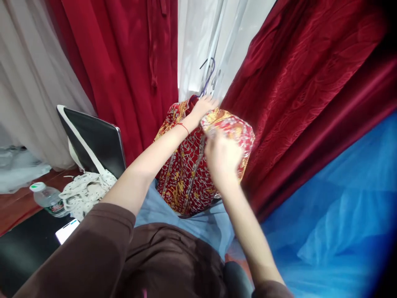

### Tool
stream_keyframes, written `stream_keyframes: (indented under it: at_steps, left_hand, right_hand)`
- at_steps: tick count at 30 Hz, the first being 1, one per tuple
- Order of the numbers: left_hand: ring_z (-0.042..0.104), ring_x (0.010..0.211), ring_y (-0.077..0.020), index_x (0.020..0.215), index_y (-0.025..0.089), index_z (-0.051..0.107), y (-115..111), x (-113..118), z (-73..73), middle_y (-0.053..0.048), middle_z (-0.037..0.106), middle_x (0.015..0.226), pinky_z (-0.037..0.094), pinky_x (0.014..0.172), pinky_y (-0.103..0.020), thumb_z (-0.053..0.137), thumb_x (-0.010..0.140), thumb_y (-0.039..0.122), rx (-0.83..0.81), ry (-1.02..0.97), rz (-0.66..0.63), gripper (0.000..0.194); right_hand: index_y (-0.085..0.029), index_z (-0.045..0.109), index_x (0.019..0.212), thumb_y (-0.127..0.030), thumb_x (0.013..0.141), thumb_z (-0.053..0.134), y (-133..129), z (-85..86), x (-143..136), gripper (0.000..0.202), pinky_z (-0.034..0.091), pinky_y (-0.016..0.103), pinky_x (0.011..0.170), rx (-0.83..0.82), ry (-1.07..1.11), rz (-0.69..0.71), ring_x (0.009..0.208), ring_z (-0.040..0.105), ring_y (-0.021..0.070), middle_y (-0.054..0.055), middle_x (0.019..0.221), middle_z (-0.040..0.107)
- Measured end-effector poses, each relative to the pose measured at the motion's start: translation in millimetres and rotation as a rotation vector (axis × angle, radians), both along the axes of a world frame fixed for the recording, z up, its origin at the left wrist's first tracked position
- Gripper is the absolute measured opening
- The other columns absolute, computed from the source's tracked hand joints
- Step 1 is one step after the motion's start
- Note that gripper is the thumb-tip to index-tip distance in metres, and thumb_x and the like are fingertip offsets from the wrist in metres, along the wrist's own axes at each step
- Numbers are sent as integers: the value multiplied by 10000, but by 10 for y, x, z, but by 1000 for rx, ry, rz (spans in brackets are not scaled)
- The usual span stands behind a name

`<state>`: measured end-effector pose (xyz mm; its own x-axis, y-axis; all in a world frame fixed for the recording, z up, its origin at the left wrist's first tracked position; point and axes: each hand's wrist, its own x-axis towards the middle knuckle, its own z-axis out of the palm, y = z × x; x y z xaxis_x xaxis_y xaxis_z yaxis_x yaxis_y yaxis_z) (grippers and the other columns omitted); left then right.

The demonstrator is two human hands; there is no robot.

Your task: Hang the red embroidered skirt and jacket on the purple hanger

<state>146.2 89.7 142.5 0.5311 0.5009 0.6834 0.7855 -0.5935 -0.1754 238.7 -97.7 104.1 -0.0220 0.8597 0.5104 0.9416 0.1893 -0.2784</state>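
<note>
A red garment (186,174) with gold and silver patterning hangs in front of my lap. A purple hanger (212,70) sticks out at its top, the hook pointing up. My left hand (204,106), with a thin red string at the wrist, lies over the garment's upper edge beside the hanger, fingers stretched out. Lower and to the right, my right hand (223,157) is curled into a fist, smeared by motion. It seems closed on the garment's right part, where the cloth is also blurred; its fingertips are hidden.
Dark red drapes (124,62) hang at the left, with more red cloth (304,91) at the right. Blue fabric (347,207) spreads at lower right. To my left are a black chair back (93,132), a white dotted cloth bag (83,192), a plastic bottle (49,198) and a phone (66,231).
</note>
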Motion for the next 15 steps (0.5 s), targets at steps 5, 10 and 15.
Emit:
stream_keyframes:
  at_steps: [5,10,15]
  left_hand:
    - [575,1170,-326,1244,69,619,-26,-70,41,-223,674,1179,391,1017,-480,396,933,136,52,165,28,388]
    - [611,1105,-294,1160,110,666,21,-298,230,-180,688,1149,410,986,-397,516,950,328,46,374,-109,338]
    - [654,1014,-283,1052,186,739,96,-167,374,-152,724,1085,441,861,-380,453,970,336,-20,424,66,334]
  right_hand:
    - [-67,544,1284,-163,977,271,568,-947,-142,422,439,334,680,-138,-88,-208,820,696,282,223,896,716]
    - [-165,521,1275,-266,1008,236,958,-1149,484,403,328,306,660,-34,-176,-97,707,591,215,143,883,720]
    - [-215,544,1071,-267,973,304,1093,-1116,748,264,306,300,700,-5,-6,57,711,527,198,93,889,683]
